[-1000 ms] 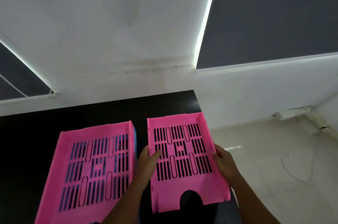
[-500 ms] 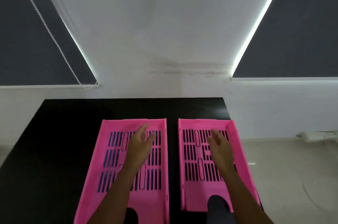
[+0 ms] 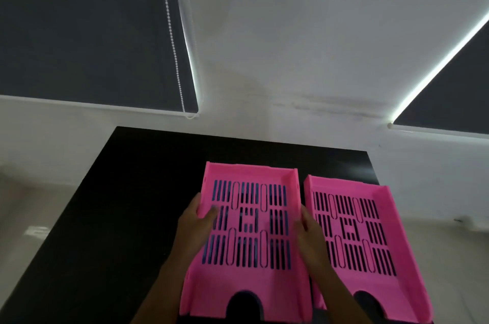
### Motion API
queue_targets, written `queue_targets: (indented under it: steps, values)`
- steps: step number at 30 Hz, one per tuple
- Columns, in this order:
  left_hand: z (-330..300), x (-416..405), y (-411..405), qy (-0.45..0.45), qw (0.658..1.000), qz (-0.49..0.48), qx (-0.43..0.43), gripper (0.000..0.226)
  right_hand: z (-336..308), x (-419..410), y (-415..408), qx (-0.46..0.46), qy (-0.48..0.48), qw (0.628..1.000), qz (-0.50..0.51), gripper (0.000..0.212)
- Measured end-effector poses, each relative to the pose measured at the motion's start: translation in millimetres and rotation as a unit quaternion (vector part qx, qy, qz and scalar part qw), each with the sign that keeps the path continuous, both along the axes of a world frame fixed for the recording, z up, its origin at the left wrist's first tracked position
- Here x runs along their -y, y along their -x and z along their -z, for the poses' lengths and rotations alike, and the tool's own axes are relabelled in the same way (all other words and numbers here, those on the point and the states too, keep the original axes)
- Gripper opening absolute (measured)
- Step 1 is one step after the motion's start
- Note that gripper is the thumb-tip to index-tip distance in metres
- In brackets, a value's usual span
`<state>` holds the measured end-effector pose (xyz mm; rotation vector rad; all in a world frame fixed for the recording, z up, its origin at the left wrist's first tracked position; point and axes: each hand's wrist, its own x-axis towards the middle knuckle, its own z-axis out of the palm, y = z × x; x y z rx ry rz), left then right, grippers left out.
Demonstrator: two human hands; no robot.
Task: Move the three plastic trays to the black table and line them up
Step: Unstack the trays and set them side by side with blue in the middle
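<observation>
Two pink slotted plastic trays lie side by side on the black table [image 3: 111,217]. The left pink tray [image 3: 251,281] sits on top of a blue tray [image 3: 217,190] that shows only through its slots. My left hand [image 3: 194,228] grips the left wall of this pink tray, thumb inside. My right hand [image 3: 309,233] holds its right wall, in the gap between the trays. The right pink tray [image 3: 370,289] rests flat near the table's right edge, with no hand on it.
The table's left half is bare black surface. A white wall with two dark roller blinds [image 3: 87,27] stands behind the table. Pale floor [image 3: 455,257] lies beyond the table's right edge.
My hands left the tray floors and took hold of the two sides of the left pink tray. The view has swung to the left.
</observation>
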<state>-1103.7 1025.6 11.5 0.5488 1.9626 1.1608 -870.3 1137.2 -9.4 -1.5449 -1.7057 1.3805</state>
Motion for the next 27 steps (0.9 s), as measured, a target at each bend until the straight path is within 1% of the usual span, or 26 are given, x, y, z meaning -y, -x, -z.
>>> queue_targets:
  steps: [2,5,9,10,12,13,15,19,21,23,25,27]
  values:
    - [-6,2,16,-0.017,1.000,0.005,0.001,0.028,-10,0,14,-0.004,0.001,1.000,0.010,0.036]
    - [-19,11,55,-0.028,0.999,-0.002,-0.034,0.024,-27,2,51,-0.014,0.006,1.000,0.002,0.027]
    - [-26,38,120,-0.013,0.996,-0.039,-0.075,0.019,-39,19,125,-0.062,-0.015,0.996,-0.058,0.027]
    - [-28,46,137,-0.002,0.995,-0.050,-0.092,0.022,-39,25,145,-0.068,-0.019,0.995,-0.074,0.029]
    - [-25,64,169,0.036,0.989,-0.079,-0.123,0.042,-35,38,184,-0.079,-0.003,0.992,-0.099,0.032]
    - [-23,72,185,0.056,0.985,-0.093,-0.133,0.049,-32,44,202,-0.082,0.015,0.990,-0.110,0.033]
    - [-17,87,212,0.081,0.979,-0.110,-0.150,0.050,-22,58,230,-0.083,0.055,0.987,-0.129,0.034]
    - [-6,108,238,0.119,0.973,-0.105,-0.171,0.048,2,79,260,-0.060,0.110,0.980,-0.153,0.040]
    - [7,113,243,0.127,0.974,-0.098,-0.161,0.044,13,85,265,-0.050,0.132,0.978,-0.154,0.040]
    - [21,116,243,0.131,0.977,-0.081,-0.148,0.037,22,88,266,-0.031,0.147,0.977,-0.154,0.043]
    - [31,118,241,0.134,0.979,-0.066,-0.140,0.022,28,90,265,-0.021,0.161,0.975,-0.152,0.045]
    - [37,118,240,0.131,0.978,-0.064,-0.148,0.020,29,90,264,-0.017,0.164,0.975,-0.149,0.046]
